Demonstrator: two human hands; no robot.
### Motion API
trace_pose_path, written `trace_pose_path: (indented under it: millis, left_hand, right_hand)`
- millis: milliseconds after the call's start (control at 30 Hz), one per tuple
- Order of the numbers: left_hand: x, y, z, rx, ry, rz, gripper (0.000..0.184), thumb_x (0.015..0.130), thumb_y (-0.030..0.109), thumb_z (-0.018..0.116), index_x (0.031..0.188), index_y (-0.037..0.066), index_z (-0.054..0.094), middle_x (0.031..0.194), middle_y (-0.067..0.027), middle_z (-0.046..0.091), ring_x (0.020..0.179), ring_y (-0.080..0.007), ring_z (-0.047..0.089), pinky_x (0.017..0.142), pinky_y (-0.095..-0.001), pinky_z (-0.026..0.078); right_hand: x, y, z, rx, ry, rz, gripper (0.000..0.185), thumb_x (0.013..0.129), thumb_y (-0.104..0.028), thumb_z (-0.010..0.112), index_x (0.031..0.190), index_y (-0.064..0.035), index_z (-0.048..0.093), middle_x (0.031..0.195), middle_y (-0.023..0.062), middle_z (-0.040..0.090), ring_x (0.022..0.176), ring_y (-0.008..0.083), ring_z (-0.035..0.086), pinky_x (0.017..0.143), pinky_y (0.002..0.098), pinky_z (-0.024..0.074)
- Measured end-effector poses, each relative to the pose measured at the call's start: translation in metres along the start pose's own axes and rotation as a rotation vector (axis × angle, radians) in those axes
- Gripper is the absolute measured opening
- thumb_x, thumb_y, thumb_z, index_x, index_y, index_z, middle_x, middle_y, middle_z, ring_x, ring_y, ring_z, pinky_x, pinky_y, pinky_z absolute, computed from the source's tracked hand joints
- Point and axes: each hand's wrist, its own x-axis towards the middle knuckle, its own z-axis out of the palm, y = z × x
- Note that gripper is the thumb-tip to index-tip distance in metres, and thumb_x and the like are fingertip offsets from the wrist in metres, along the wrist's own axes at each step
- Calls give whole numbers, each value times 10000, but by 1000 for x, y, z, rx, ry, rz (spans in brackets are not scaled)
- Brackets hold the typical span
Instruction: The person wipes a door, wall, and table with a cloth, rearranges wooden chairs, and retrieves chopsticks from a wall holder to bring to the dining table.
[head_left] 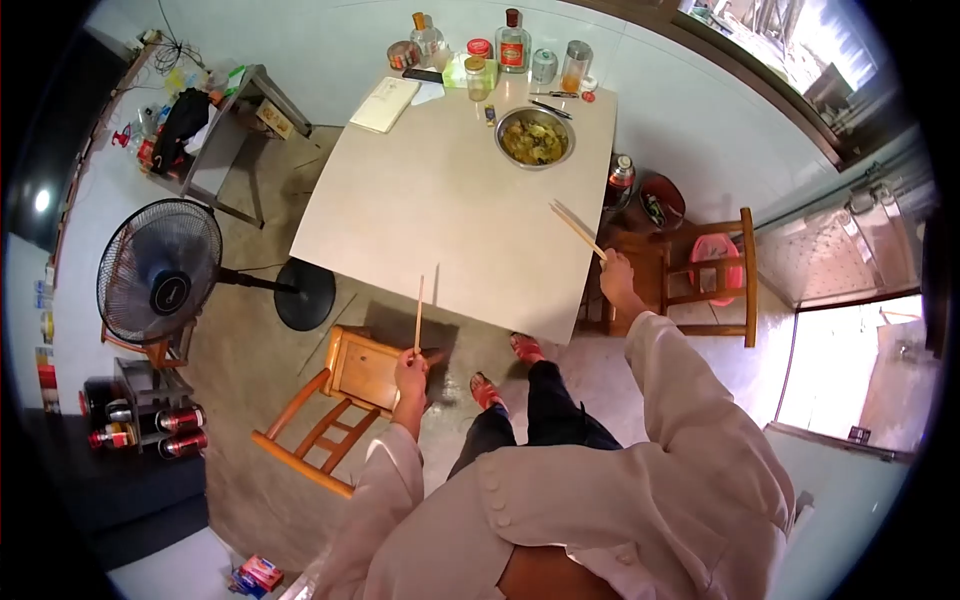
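My left hand (411, 376) is closed round one end of a chopstick (420, 312), which points up toward the front edge of the table (430, 210). Near the table's right edge, my right hand (617, 278) grips a pair of chopsticks (577, 228) whose tips reach over the tabletop. Farther back on the table stands a metal bowl (535, 137) of food with yellow and green pieces. Neither hand touches the bowl.
Bottles, among them a red-labelled one (513, 45), line the table's back beside an open notebook (385, 104). Wooden chairs stand at left (365, 370) and right (748, 280). A black fan (160, 270) is at the left, its round base (304, 294) on the floor.
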Motion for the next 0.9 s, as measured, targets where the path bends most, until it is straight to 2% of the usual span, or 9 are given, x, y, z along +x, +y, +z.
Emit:
trace_pose_path:
  millis: [133, 233, 333, 433, 533, 733, 800, 867, 900]
  left_hand:
    - [29, -5, 28, 4, 84, -56, 160, 875, 43, 520, 1026, 21, 568, 685, 7, 497, 580, -71, 456, 514, -211, 381]
    - [58, -8, 48, 102, 139, 16, 180, 865, 49, 540, 1038, 14, 576, 713, -4, 531, 602, -80, 478, 548, -226, 410]
    - [79, -3, 65, 366, 217, 64, 186, 880, 94, 544, 1051, 28, 573, 789, -24, 566, 648, -101, 515, 588, -248, 431]
    - [107, -19, 74, 444, 276, 146, 198, 877, 110, 556, 1055, 25, 577, 841, -55, 609, 697, -154, 561, 655, -294, 460]
    - [102, 8, 92, 639, 311, 188, 198, 866, 104, 566, 1048, 25, 576, 886, -96, 627, 762, -220, 600, 702, -333, 472]
    - [110, 22, 112, 662, 409, 85, 261, 794, 77, 591, 1045, 49, 521, 938, -168, 629, 896, -321, 609, 779, -393, 473]
    - [111, 22, 117, 641, 434, 56, 303, 786, 90, 593, 1066, 51, 485, 931, -162, 624, 901, -322, 602, 788, -400, 465]
    - [117, 23, 114, 671, 481, -45, 382, 779, 118, 610, 1120, 62, 445, 943, -164, 616, 939, -313, 590, 823, -401, 446]
    - [112, 24, 94, 655, 550, -66, 382, 779, 118, 610, 1120, 62, 445, 943, -164, 616, 939, -313, 590, 823, -401, 446]
  right_hand:
    - [59, 5, 17, -77, 5, -135, 163, 827, -115, 536, 975, -49, 517, 967, 168, 543, 954, 372, 505, 776, 489, 420]
    - [103, 4, 23, -100, -29, -241, 203, 831, -134, 541, 1016, -50, 532, 1024, 152, 523, 997, 348, 483, 811, 468, 408]
    - [135, 0, 28, -111, -42, -312, 245, 827, -135, 544, 1054, -42, 533, 1056, 146, 506, 1025, 334, 465, 845, 443, 391]
    - [157, -5, 33, -111, -35, -383, 265, 825, -129, 541, 1073, -34, 531, 1094, 146, 483, 1055, 328, 446, 862, 434, 378]
    - [170, -7, 38, -173, -41, -445, 271, 826, -123, 534, 1081, -33, 526, 1131, 149, 461, 1085, 328, 428, 872, 443, 367]
    - [178, -13, 34, -209, -133, -433, 303, 822, -101, 522, 1118, -39, 506, 1233, 159, 419, 1163, 338, 382, 943, 451, 322]
    - [179, -14, 39, -261, -149, -405, 330, 819, -95, 516, 1144, -42, 506, 1296, 163, 396, 1205, 342, 359, 994, 446, 290]
    - [193, -13, 44, -224, -325, -397, 377, 840, -127, 517, 1208, -51, 486, 1364, 158, 354, 1262, 337, 316, 1046, 447, 246]
    - [202, -41, 60, -199, -339, -463, 377, 840, -127, 517, 1208, -51, 486, 1364, 158, 354, 1262, 337, 316, 1046, 447, 246]
